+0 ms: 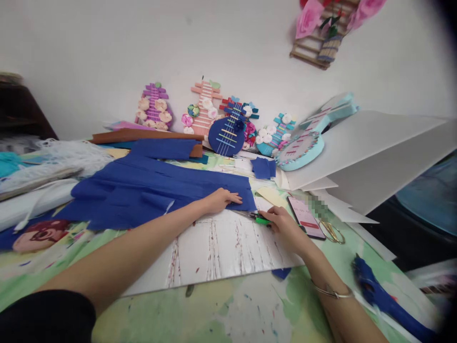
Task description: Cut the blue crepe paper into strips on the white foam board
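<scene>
My left hand (221, 199) lies flat with fingers stretched out, pressing on the near right corner of a large blue felt sheet (143, 188). My right hand (282, 224) is closed round a green-handled cutter (259, 219), whose tip points left at the felt's edge. Both hands rest over a white wood-grain board (221, 250). A silver bangle (332, 291) sits on my right wrist.
A phone (306, 216) and gold-handled scissors (333, 232) lie right of my right hand. A blue glue gun (378, 295) rests at the near right. Handmade guitar-shaped crafts (228, 131) line the wall. White boards (374, 152) are stacked at the right, netting and fabric at the left.
</scene>
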Demonstrator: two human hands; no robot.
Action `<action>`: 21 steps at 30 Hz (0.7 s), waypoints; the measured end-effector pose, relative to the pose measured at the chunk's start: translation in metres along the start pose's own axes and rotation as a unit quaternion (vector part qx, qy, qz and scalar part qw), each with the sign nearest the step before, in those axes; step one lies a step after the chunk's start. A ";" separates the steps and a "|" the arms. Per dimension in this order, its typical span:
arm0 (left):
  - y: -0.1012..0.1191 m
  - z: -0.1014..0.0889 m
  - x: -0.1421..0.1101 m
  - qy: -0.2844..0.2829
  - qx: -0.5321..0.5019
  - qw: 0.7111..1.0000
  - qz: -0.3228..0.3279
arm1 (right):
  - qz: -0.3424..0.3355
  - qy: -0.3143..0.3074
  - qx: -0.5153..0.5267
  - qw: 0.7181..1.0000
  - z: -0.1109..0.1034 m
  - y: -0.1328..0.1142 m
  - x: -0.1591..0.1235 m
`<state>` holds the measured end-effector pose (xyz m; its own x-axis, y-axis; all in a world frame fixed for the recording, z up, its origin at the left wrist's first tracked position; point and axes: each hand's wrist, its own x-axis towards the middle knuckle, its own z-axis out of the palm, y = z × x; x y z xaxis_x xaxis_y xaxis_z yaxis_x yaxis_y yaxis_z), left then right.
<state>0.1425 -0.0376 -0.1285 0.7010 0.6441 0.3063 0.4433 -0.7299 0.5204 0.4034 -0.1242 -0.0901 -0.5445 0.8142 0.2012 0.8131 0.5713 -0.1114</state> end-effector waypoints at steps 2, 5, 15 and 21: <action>-0.001 0.000 -0.001 -0.001 -0.005 1.000 -0.002 | -0.004 -0.001 0.004 1.000 0.000 0.002 -0.001; -0.003 0.000 -0.001 -0.003 -0.016 1.000 -0.006 | -0.002 -0.001 0.011 1.000 -0.001 0.003 -0.003; -0.002 0.002 0.000 0.013 -0.009 1.000 -0.002 | 0.023 -0.017 0.008 1.000 -0.009 -0.006 -0.007; -0.003 0.002 -0.001 0.005 -0.006 1.000 -0.004 | 0.036 -0.015 0.005 0.999 -0.005 -0.002 -0.005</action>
<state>0.1415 -0.0366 -0.1315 0.6924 0.6515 0.3100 0.4421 -0.7226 0.5314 0.4058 -0.1303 -0.0860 -0.4913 0.8554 0.1641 0.8478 0.5128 -0.1350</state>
